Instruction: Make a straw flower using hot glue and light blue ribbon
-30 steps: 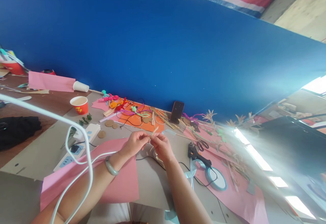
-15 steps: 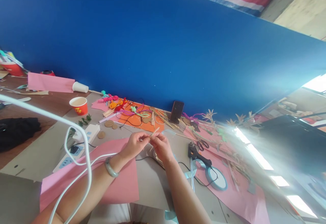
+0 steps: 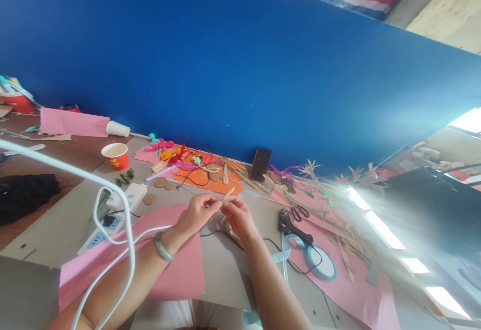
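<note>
Above the grey surface [image 3: 222, 270], the left hand [image 3: 202, 211] and right hand [image 3: 239, 216] meet, each grip pinched together on a pale strip [image 3: 229, 193], seemingly at its finger-hidden lower end, and with its tip barely shifted this past second, the fine handling looks little advanced.

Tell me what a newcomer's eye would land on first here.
Probably the broad blue panel, filling most of the upper view. Below it, the left hand and right hand meet, a thin pale strip in their grip. A black glue gun lies to their right.
</note>
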{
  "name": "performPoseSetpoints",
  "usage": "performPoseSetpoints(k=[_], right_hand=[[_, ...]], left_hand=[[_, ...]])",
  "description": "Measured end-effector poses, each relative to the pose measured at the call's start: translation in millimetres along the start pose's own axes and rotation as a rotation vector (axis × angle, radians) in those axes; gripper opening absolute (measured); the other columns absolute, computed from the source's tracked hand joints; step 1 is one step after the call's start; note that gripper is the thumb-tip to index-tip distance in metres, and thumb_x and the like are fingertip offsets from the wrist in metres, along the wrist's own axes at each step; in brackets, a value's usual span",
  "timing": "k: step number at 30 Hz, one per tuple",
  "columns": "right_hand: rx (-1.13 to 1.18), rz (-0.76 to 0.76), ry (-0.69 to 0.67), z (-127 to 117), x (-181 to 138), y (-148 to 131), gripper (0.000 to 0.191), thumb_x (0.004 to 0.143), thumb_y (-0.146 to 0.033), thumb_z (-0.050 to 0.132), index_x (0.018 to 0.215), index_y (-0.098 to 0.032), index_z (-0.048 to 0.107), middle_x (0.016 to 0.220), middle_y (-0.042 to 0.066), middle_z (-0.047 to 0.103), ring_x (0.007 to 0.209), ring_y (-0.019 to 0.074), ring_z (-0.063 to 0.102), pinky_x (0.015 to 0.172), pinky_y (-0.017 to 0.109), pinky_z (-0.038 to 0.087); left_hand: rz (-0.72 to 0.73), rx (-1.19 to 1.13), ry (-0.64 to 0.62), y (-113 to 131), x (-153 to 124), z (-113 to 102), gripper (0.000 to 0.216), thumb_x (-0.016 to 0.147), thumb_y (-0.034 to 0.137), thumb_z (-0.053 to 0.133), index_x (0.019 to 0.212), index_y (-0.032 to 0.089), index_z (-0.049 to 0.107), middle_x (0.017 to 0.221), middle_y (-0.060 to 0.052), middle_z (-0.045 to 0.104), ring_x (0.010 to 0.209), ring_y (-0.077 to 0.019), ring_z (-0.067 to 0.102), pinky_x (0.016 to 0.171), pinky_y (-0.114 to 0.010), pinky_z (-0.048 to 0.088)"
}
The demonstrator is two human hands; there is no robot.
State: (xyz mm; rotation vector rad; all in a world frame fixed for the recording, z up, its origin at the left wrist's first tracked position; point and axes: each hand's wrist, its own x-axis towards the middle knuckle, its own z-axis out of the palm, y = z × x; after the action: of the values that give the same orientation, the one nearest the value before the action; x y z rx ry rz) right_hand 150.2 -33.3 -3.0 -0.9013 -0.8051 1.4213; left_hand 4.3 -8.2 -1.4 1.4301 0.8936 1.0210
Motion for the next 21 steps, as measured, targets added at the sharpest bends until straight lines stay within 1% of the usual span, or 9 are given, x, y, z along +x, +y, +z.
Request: performPoseSetpoints(k=[7, 13, 21], right_hand=[[-0.026, 0.003, 0.008, 0, -1, -1, 0.014, 0.064, -0.027, 0.078, 0.07, -0.021, 0.067, 0.066, -0.002, 0.061, 0.055, 0.01, 0.048, 0.055, 0.024, 0.039], [-0.038, 0.002, -0.004, -2, -1, 0, 0.013, 0.064, -0.025, 0.076, 0.072, -0.021, 0.067, 0.067, -0.002, 0.061, 0.055, 0.0103, 0.048, 0.055, 0.024, 0.038], [-0.043, -0.011, -0.023, -2, -1, 0, 0.013, 0.064, -0.026, 0.076, 0.073, -0.022, 0.067, 0.07, -0.001, 0.063, 0.058, 0.0118, 0.051, 0.058, 0.026, 0.041]], left_hand=[[0.005, -0.012, 0.015, -5, 2, 1, 0.021, 0.076, 0.033, 0.063, 0.07, 0.014, 0.066, 0.056, 0.0, 0.059, 0.044, -0.0088, 0.047, 0.044, -0.021, 0.037], [-0.004, -0.034, 0.025, -8, 3, 1, 0.024, 0.075, 0.037, 0.065, 0.072, 0.014, 0.066, 0.055, 0.001, 0.057, 0.045, -0.0092, 0.048, 0.045, -0.021, 0.037], [-0.039, -0.102, -0.007, -13, 5, 0, 0.022, 0.075, 0.035, 0.066, 0.068, 0.014, 0.064, 0.054, 0.001, 0.055, 0.045, -0.009, 0.047, 0.046, -0.021, 0.038]])
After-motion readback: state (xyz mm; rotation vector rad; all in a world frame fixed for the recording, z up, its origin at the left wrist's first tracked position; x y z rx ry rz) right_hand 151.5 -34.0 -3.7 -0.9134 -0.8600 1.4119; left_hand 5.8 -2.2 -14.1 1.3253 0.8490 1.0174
